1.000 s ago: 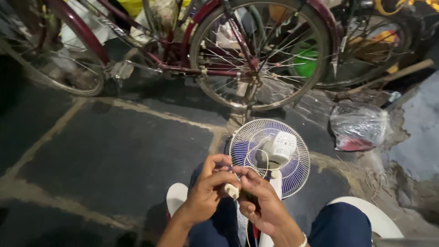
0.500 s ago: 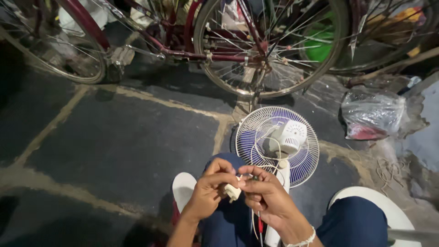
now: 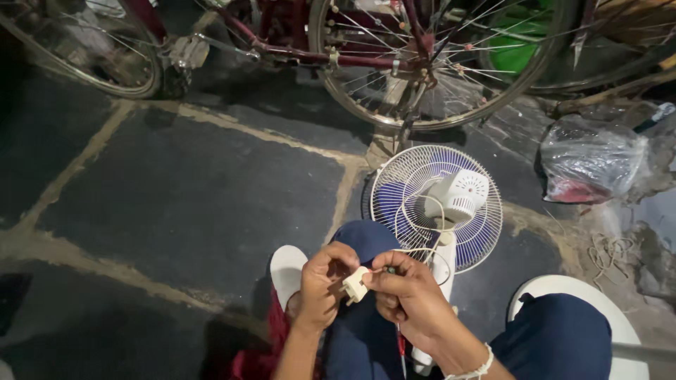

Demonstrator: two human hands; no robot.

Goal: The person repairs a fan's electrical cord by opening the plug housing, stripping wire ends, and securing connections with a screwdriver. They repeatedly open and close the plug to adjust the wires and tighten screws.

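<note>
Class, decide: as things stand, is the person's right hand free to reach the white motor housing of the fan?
Probably not: the right hand and left hand both pinch the small white plug. The motor housing lies uncovered just beyond.

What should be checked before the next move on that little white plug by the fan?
1. Plug gripped by both hands: ok, left hand and right hand pinch it.
2. Cord runs from the plug to the fan: ok.
3. Fan lies steady on the floor: ok.
4. Plug kept out of any socket: ok.
5. Plug screws tight: cannot tell.
6. Bicycle wheel apart from the fan: cannot tell.
</note>
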